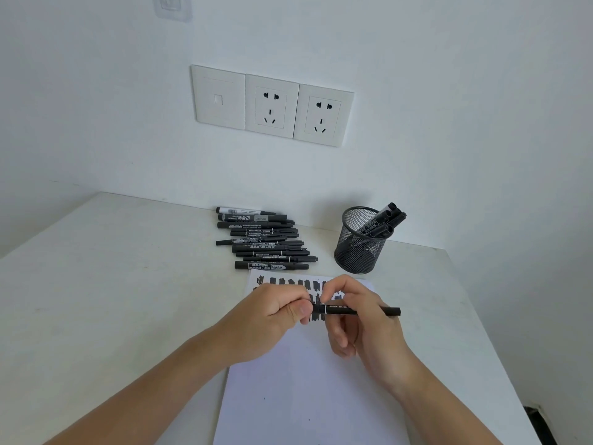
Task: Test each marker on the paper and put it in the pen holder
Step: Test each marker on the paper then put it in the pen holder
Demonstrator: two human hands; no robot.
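A black marker point(359, 311) lies level above the white paper point(305, 390), held between both hands. My left hand point(272, 319) grips its left end, the cap hidden in the fingers. My right hand point(359, 319) pinches the barrel near its white ring, and the tail sticks out to the right. Black test scribbles point(288, 282) fill the paper's top. Behind the paper lies a pile of several black markers point(266, 240). The black mesh pen holder point(359, 242) stands at the back right with several markers point(385, 221) leaning in it.
The white table point(112, 268) meets a white wall at the back, where wall sockets point(272, 106) sit. The table's right edge point(481, 319) runs close to the paper, with dark floor beyond it.
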